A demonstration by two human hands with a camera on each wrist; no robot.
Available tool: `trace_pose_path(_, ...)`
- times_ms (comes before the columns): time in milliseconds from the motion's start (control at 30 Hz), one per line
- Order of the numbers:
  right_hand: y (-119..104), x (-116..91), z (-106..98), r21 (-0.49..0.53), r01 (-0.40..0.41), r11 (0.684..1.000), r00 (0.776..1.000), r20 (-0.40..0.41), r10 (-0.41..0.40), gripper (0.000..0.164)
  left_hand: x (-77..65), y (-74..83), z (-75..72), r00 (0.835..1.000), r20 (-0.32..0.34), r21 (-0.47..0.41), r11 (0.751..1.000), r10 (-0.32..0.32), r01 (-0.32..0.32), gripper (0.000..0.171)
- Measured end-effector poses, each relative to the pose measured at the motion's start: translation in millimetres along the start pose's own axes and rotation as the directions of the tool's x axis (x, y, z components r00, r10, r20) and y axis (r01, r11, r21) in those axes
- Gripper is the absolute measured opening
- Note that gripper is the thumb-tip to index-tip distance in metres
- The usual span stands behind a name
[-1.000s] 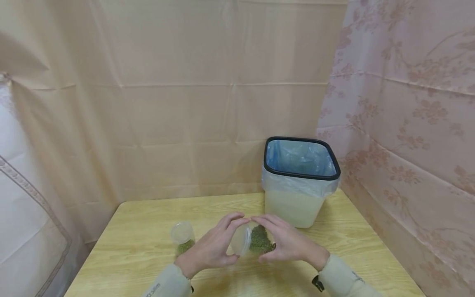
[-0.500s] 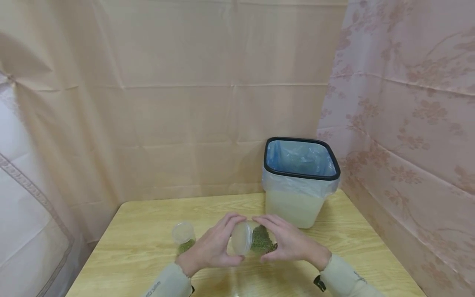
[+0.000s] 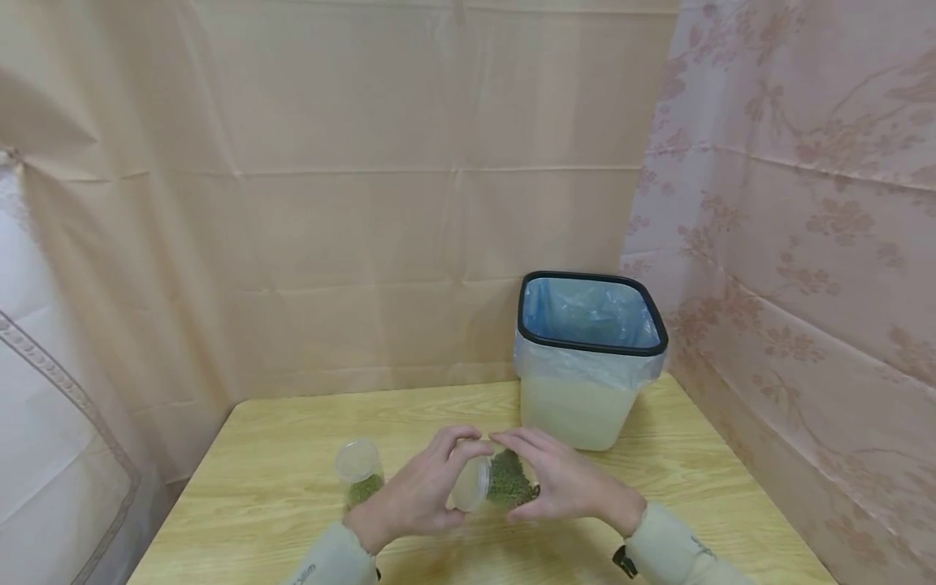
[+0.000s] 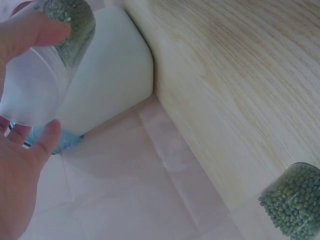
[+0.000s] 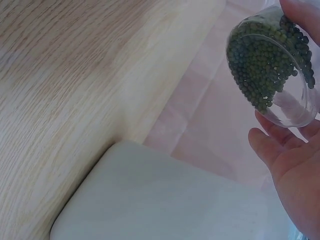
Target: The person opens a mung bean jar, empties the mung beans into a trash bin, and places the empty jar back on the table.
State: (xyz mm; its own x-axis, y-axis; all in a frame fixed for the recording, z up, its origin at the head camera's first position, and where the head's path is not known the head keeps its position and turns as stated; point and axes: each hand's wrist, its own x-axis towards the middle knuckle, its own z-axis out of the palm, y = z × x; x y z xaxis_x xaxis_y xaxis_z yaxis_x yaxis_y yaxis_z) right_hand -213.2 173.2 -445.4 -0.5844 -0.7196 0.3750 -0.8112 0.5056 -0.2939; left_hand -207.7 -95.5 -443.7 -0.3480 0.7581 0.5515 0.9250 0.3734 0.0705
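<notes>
A clear jar of green mung beans (image 3: 509, 481) lies on its side in the air above the table, its lid (image 3: 470, 485) facing left. My left hand (image 3: 418, 489) grips the lid end, thumb on one side and fingers on the other. Around the base end curls my right hand (image 3: 574, 481), which holds the jar (image 5: 262, 62) tilted, with the beans slid to one side. A second jar of mung beans (image 3: 358, 463), with a clear lid, stands on the table left of my left hand.
A white bin (image 3: 578, 410) with a black rim and a bluish liner stands at the table's back right. The wooden table (image 3: 285, 463) ends against a beige curtain (image 3: 351, 244); a flowered cloth (image 3: 804, 284) hangs on the right.
The jar and both hands stay almost in place. My left hand's fingers have shifted on the lid, reaching further over it than half a second ago.
</notes>
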Motion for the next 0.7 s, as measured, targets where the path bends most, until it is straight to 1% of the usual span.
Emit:
trace_pose_path(167,-1.4,1.5,-0.2,0.001,-0.022,1.000,1.000,0.012,0.021,0.101,-2.3,-0.9,0.7,0.999,0.018,-0.008,0.999,-0.040,0.040,0.097)
trace_pose_path(267,-1.8,1.7,-0.6,0.003,-0.024,1.000,1.000,0.019,0.024,0.101,-2.6,-1.9,0.3,0.998,0.017,-0.021,0.998,-0.055,0.056,0.095)
trace_pose_path(467,-2.4,0.8,-1.2,0.000,-0.023,1.000,0.999,0.030,0.022,0.101,-4.0,-3.4,-1.7,0.995,0.018,-0.070,0.993,-0.099,0.100,0.094)
trace_pose_path(633,-2.0,-0.8,0.6,0.000,-0.020,1.000,0.999,0.033,0.020,0.101,-5.4,-2.3,-2.1,0.993,-0.008,-0.101,0.988,-0.117,0.116,0.092)
trace_pose_path(700,-2.1,-1.4,1.4,0.001,-0.024,1.000,0.999,0.035,0.024,0.102,-5.9,-1.5,-2.2,0.991,-0.012,-0.123,0.983,-0.136,0.134,0.091)
